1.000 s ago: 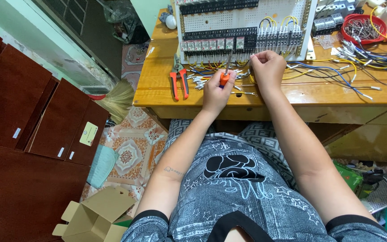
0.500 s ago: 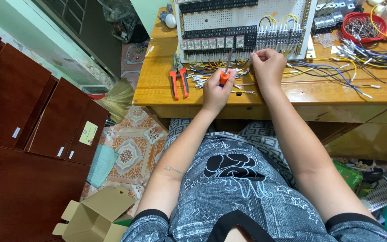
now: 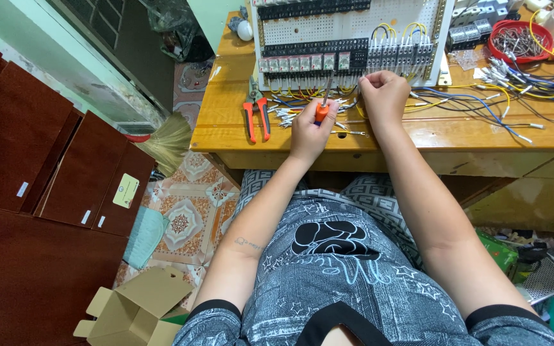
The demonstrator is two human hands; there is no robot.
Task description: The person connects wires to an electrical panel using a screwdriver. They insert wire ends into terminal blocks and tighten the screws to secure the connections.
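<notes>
At a wooden bench (image 3: 226,122), the left hand (image 3: 310,128) grips an orange-handled screwdriver (image 3: 322,106), tip against the white perforated wiring panel (image 3: 392,19). The right hand (image 3: 385,96), fingers curled closed, pinches yellow wires (image 3: 418,102) beside it; orange pliers (image 3: 256,114) lie left.

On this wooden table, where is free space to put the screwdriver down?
Bare wood lies left of the red-handled pliers, and along the table front edge right of the right hand. Between the hands and under the panel, wires crowd it.

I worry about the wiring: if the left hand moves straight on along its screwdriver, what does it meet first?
Probably the row of terminal blocks on the white panel; the left hand aims the screwdriver there, depth unclear.
</notes>
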